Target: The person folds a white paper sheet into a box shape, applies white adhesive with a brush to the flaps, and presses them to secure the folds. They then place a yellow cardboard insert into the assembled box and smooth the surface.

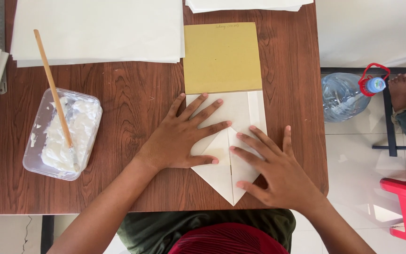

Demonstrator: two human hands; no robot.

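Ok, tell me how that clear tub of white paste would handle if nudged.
The plastic tub looks thin-walled, so it would probably flex. It sits low and wide, so likely slides on the wooden table rather than tipping. The stick leaning in it could swing out.

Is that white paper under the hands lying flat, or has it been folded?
Folded. The white paper has two flaps meeting at a centre seam, forming a point toward the person; the left hand and right hand press them.

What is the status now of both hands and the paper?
Left hand, right hand flat, pressing folded white paper. Yellow card tucked in top. Nothing blocking.
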